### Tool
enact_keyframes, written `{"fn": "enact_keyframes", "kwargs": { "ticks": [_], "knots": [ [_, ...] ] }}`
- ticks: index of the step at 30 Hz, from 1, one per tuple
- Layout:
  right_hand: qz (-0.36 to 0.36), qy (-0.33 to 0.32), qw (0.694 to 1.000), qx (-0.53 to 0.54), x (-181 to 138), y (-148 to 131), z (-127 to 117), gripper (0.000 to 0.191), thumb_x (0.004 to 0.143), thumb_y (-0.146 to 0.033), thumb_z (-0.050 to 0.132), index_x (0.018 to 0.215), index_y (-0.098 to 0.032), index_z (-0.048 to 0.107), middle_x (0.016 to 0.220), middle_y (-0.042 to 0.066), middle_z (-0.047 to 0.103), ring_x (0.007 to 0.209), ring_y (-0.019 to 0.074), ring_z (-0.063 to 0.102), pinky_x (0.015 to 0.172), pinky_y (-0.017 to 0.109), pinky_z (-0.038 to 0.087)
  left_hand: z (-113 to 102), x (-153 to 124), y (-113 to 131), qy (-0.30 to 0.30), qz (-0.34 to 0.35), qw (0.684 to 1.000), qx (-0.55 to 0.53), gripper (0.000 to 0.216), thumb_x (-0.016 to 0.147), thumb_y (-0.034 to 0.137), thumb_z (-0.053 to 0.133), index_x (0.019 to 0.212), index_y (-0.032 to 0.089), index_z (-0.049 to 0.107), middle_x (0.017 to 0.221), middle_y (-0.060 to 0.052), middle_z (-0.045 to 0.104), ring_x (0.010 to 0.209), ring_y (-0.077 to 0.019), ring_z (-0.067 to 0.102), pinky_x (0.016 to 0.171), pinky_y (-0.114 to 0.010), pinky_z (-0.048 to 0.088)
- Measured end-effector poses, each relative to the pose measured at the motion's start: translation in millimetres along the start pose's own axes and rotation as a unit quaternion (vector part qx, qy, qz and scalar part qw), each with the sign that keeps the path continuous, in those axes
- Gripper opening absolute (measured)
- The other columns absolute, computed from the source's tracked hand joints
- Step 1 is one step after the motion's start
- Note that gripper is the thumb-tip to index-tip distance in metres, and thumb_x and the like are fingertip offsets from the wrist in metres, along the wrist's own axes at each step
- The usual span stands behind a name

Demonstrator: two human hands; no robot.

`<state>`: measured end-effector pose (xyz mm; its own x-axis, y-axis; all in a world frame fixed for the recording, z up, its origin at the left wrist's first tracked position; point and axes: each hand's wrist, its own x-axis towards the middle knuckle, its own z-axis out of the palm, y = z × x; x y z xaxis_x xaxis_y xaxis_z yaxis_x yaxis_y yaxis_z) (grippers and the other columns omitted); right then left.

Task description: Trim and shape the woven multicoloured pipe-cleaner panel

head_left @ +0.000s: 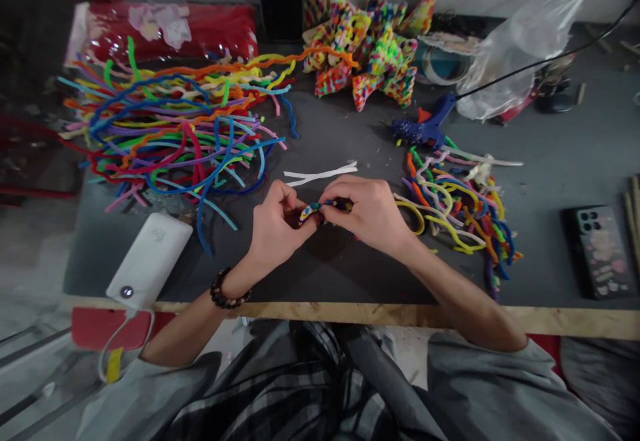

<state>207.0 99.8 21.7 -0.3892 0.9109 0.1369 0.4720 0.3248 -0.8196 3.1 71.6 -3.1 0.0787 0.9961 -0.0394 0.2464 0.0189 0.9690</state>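
My left hand (pixel 277 224) and my right hand (pixel 370 211) meet over the dark table (pixel 330 274) near its front edge. Both pinch a small multicoloured twisted pipe-cleaner piece (pixel 311 210) between their fingertips. My left wrist wears a beaded bracelet (pixel 226 290). A large loose heap of coloured pipe cleaners (pixel 170 127) lies to the left. A smaller pile of pipe cleaners (pixel 460 204) lies just right of my right hand. Two white strips (pixel 320 174) lie just beyond my hands.
A white power bank (pixel 149 261) with a cable sits at the front left. A blue glue gun (pixel 425 124) lies behind the right pile. Finished multicoloured woven shapes (pixel 370 54) stand at the back, a plastic bag (pixel 525 34) beside them. A phone (pixel 600 251) lies at the right.
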Motion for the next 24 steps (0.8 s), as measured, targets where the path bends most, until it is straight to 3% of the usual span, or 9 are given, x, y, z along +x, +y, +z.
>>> {"fn": "enact_keyframes", "kwargs": {
  "ticks": [3,5,8,11,13,16,24],
  "knots": [
    [0.014,-0.014,0.999,-0.036,0.5,4.0,-1.5,0.011,0.088,-0.012,0.078,0.088,-0.022,0.081,0.091,0.0,0.08,0.081,0.0177,0.074,0.074,0.03,0.052,0.0,0.0,-1.6,-0.01,-0.008,1.0,0.02,0.041,0.077,0.018,0.081,0.096,0.026,0.046,0.077,0.006,0.072,0.067,-0.0129,0.072,0.061,-0.022,0.056],
    [-0.001,0.004,0.995,-0.104,0.8,6.6,-4.4,0.01,0.09,-0.017,0.082,0.098,-0.022,0.081,0.102,0.002,0.081,0.09,0.0211,0.075,0.078,0.033,0.054,-0.5,0.5,-3.1,-0.003,-0.007,0.999,0.038,0.038,0.079,0.017,0.078,0.102,0.026,0.05,0.081,0.005,0.073,0.07,-0.0132,0.073,0.062,-0.022,0.056],
    [-0.102,0.04,0.968,-0.226,1.2,9.0,-10.3,0.015,0.097,-0.022,0.078,0.112,-0.023,0.077,0.118,0.006,0.079,0.104,0.0244,0.073,0.085,0.037,0.053,-1.9,1.8,-5.1,-0.005,0.011,0.997,0.071,0.035,0.083,0.016,0.075,0.114,0.025,0.059,0.094,0.004,0.076,0.077,-0.0122,0.072,0.063,-0.022,0.054],
    [-0.179,0.05,0.929,-0.32,0.8,8.9,-13.7,0.014,0.106,-0.019,0.064,0.102,-0.024,0.076,0.109,0.002,0.08,0.094,0.0206,0.07,0.078,0.038,0.048,-3.2,3.5,-6.0,-0.041,0.027,0.994,0.098,0.043,0.09,0.02,0.074,0.131,0.028,0.068,0.107,0.002,0.079,0.081,-0.0125,0.073,0.064,-0.023,0.053],
    [-0.204,0.057,0.909,-0.358,0.1,8.3,-12.8,0.022,0.107,-0.013,0.058,0.099,-0.025,0.075,0.106,0.0,0.08,0.088,0.0183,0.067,0.074,0.038,0.043,-3.7,4.5,-6.0,-0.046,0.039,0.99,0.125,0.034,0.093,0.025,0.074,0.127,0.028,0.074,0.111,0.0,0.081,0.085,-0.0145,0.074,0.068,-0.026,0.055],
    [-0.238,0.067,0.892,-0.38,-1.2,7.7,-8.8,0.025,0.107,-0.009,0.056,0.102,-0.025,0.075,0.106,-0.001,0.081,0.089,0.0173,0.067,0.071,0.038,0.038,-4.1,5.6,-4.8,-0.032,0.048,0.985,0.162,0.018,0.095,0.026,0.074,0.111,0.024,0.081,0.101,-0.002,0.083,0.086,-0.0171,0.075,0.075,-0.029,0.057],
    [-0.186,0.021,0.934,-0.305,-2.9,6.7,-3.8,0.032,0.106,-0.009,0.053,0.109,-0.029,0.077,0.113,0.0,0.082,0.098,0.02,0.07,0.077,0.039,0.042,-3.8,4.9,-3.1,-0.009,0.043,0.987,0.155,0.011,0.089,0.026,0.078,0.099,0.023,0.081,0.077,0.002,0.076,0.059,-0.0114,0.059,0.054,-0.026,0.041]
  ]
}}
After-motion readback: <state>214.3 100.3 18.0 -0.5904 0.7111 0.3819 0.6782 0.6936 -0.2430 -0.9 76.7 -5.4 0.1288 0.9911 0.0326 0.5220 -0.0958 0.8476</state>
